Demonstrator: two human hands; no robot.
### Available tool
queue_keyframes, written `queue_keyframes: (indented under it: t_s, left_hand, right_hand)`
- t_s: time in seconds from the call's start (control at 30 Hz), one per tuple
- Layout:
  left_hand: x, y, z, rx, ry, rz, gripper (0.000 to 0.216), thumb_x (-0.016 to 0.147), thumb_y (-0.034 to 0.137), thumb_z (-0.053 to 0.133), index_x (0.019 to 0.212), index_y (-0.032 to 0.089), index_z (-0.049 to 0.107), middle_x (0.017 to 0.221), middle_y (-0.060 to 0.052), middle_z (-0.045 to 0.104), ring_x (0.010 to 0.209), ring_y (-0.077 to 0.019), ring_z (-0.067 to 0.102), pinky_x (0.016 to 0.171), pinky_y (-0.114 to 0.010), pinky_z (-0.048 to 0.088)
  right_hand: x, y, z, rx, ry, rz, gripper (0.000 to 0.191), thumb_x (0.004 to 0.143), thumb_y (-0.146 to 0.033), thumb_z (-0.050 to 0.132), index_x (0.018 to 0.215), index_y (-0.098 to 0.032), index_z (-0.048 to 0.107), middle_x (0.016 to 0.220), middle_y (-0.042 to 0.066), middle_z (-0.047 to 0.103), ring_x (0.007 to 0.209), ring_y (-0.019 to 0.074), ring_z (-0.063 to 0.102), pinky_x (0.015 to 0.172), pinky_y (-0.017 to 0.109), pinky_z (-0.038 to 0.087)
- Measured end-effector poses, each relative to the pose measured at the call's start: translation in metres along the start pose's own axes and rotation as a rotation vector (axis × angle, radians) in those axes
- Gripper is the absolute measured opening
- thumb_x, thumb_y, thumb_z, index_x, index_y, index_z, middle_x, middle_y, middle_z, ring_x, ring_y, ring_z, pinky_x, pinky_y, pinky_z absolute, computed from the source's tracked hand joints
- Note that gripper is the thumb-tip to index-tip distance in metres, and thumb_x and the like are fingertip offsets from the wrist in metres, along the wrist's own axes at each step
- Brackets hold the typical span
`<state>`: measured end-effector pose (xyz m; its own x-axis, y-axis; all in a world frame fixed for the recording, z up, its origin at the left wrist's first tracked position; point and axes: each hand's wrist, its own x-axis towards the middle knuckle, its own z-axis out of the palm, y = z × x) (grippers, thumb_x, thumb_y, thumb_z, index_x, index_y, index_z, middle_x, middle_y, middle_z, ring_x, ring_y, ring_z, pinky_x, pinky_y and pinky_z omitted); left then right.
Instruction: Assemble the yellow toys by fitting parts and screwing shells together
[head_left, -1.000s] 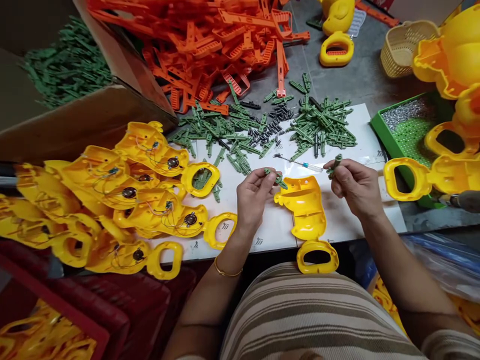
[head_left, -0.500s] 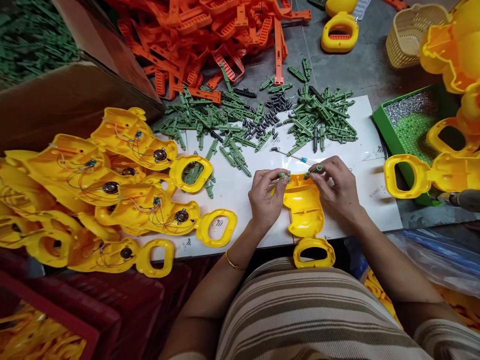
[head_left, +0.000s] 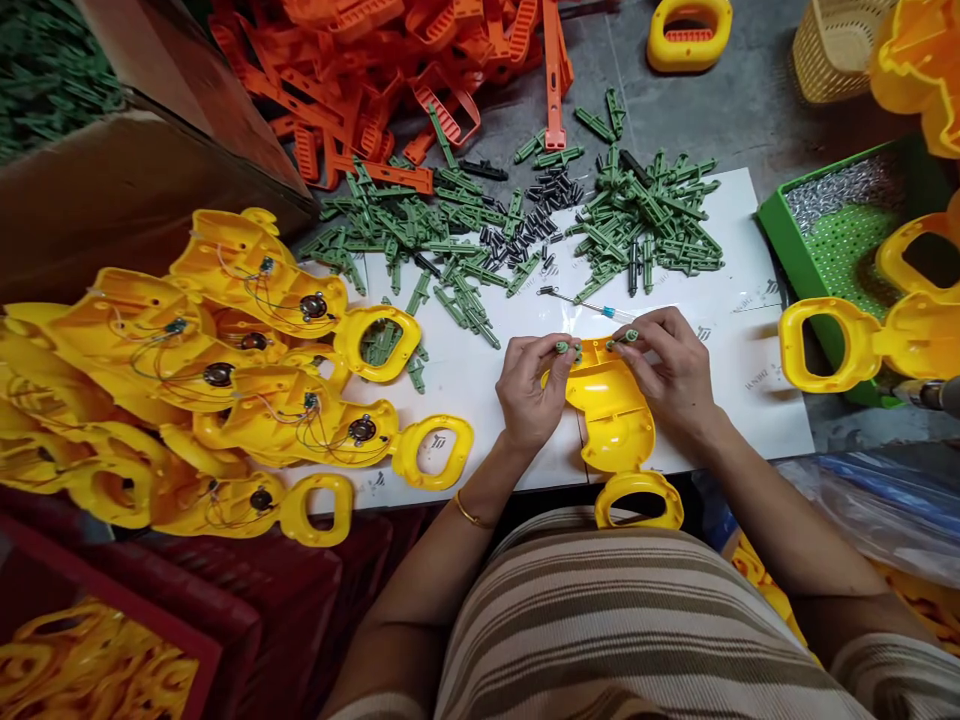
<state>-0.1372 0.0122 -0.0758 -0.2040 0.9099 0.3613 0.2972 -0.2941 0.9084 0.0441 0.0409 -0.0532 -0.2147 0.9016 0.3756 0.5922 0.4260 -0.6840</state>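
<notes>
My left hand (head_left: 531, 390) is closed in a pinch on a small green plastic part (head_left: 562, 347). Opposite it, my right hand (head_left: 671, 370) pinches another green plastic part (head_left: 630, 336) between thumb and fingers. Both parts are held just over the upper end of a yellow plastic shell half (head_left: 619, 432), whose hollow side faces up. That shell's loop handle (head_left: 640, 488) hangs past the table edge toward my body. Beyond my hands lies a thin tool with a blue collar (head_left: 609, 312). My fingers partly hide both green parts and the shell's upper end.
Green parts (head_left: 652, 215) and small black springs (head_left: 551, 190) lie heaped behind my hands. Yellow shells with wires and speakers (head_left: 300, 400) are stacked at left. Orange parts (head_left: 360, 70) pile up at the back. A green tray (head_left: 799, 260) holds screws at right.
The view has shifted slightly. Both hands keep their pinch on the green parts above the shell. The shell's handle end sits a little further right.
</notes>
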Motion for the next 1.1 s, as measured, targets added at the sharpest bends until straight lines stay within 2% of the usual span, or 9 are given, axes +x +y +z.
queue_keyframes:
  t_s: [0.2,0.33,0.47,0.63,0.93,1.0,1.1]
  left_hand:
    - [0.001,0.001,-0.002,-0.002,-0.016,0.035,0.016,0.095,0.021,0.064,0.11,0.021,0.07,0.101,-0.002,0.062,0.092,-0.0106,0.073,0.084,-0.021,0.062]
    - [0.004,0.002,-0.004,0.078,-0.027,0.103,0.016,0.093,0.019,0.067,0.108,0.021,0.072,0.097,-0.003,0.068,0.093,-0.0114,0.068,0.079,-0.022,0.06]
    - [0.009,0.0,-0.006,0.119,-0.026,0.168,0.012,0.091,0.022,0.069,0.102,0.021,0.074,0.093,-0.004,0.071,0.089,-0.0136,0.065,0.072,-0.024,0.058]
    - [0.013,0.001,-0.009,0.196,-0.058,0.261,0.014,0.09,0.021,0.069,0.103,0.023,0.074,0.089,-0.002,0.076,0.086,-0.0158,0.062,0.077,-0.03,0.055]
    - [0.011,0.002,-0.01,0.255,-0.049,0.221,0.014,0.094,0.025,0.065,0.105,0.023,0.073,0.091,-0.003,0.077,0.084,-0.0168,0.064,0.076,-0.033,0.055]
    - [0.012,0.002,-0.011,0.263,-0.066,0.245,0.015,0.094,0.023,0.065,0.106,0.023,0.073,0.092,-0.003,0.077,0.084,-0.017,0.064,0.076,-0.033,0.055]
    - [0.016,0.004,-0.014,0.303,-0.158,0.292,0.016,0.094,0.02,0.064,0.107,0.023,0.073,0.093,-0.004,0.076,0.086,-0.0175,0.061,0.078,-0.033,0.054]
  right_hand:
    - [0.0,0.003,0.003,-0.004,0.016,-0.027,0.008,0.095,-0.025,0.061,0.097,-0.023,0.068,0.094,0.005,0.063,0.084,0.0179,0.065,0.068,0.03,0.054]
    - [-0.001,0.004,0.005,0.011,0.058,-0.033,0.008,0.095,-0.025,0.061,0.097,-0.024,0.068,0.094,0.004,0.063,0.083,0.0176,0.065,0.071,0.031,0.055]
    - [0.0,0.004,0.005,-0.015,0.011,0.005,0.011,0.095,-0.032,0.061,0.094,-0.023,0.068,0.094,0.004,0.063,0.08,0.017,0.064,0.067,0.03,0.054]
    - [0.001,0.001,0.002,0.008,-0.037,0.036,0.012,0.095,-0.034,0.059,0.094,-0.023,0.065,0.095,0.004,0.062,0.084,0.018,0.063,0.069,0.03,0.053]
    - [-0.001,-0.003,0.002,-0.012,-0.073,0.086,0.012,0.097,-0.031,0.056,0.097,-0.023,0.065,0.1,0.006,0.061,0.085,0.0176,0.063,0.061,0.028,0.052]
    - [-0.001,-0.004,0.002,-0.028,-0.075,0.089,0.012,0.097,-0.031,0.056,0.098,-0.023,0.065,0.101,0.005,0.062,0.085,0.0172,0.063,0.059,0.027,0.051]
    - [0.0,-0.005,0.002,-0.038,-0.082,0.092,0.011,0.096,-0.032,0.057,0.097,-0.023,0.064,0.101,0.005,0.062,0.084,0.0171,0.063,0.059,0.027,0.051]
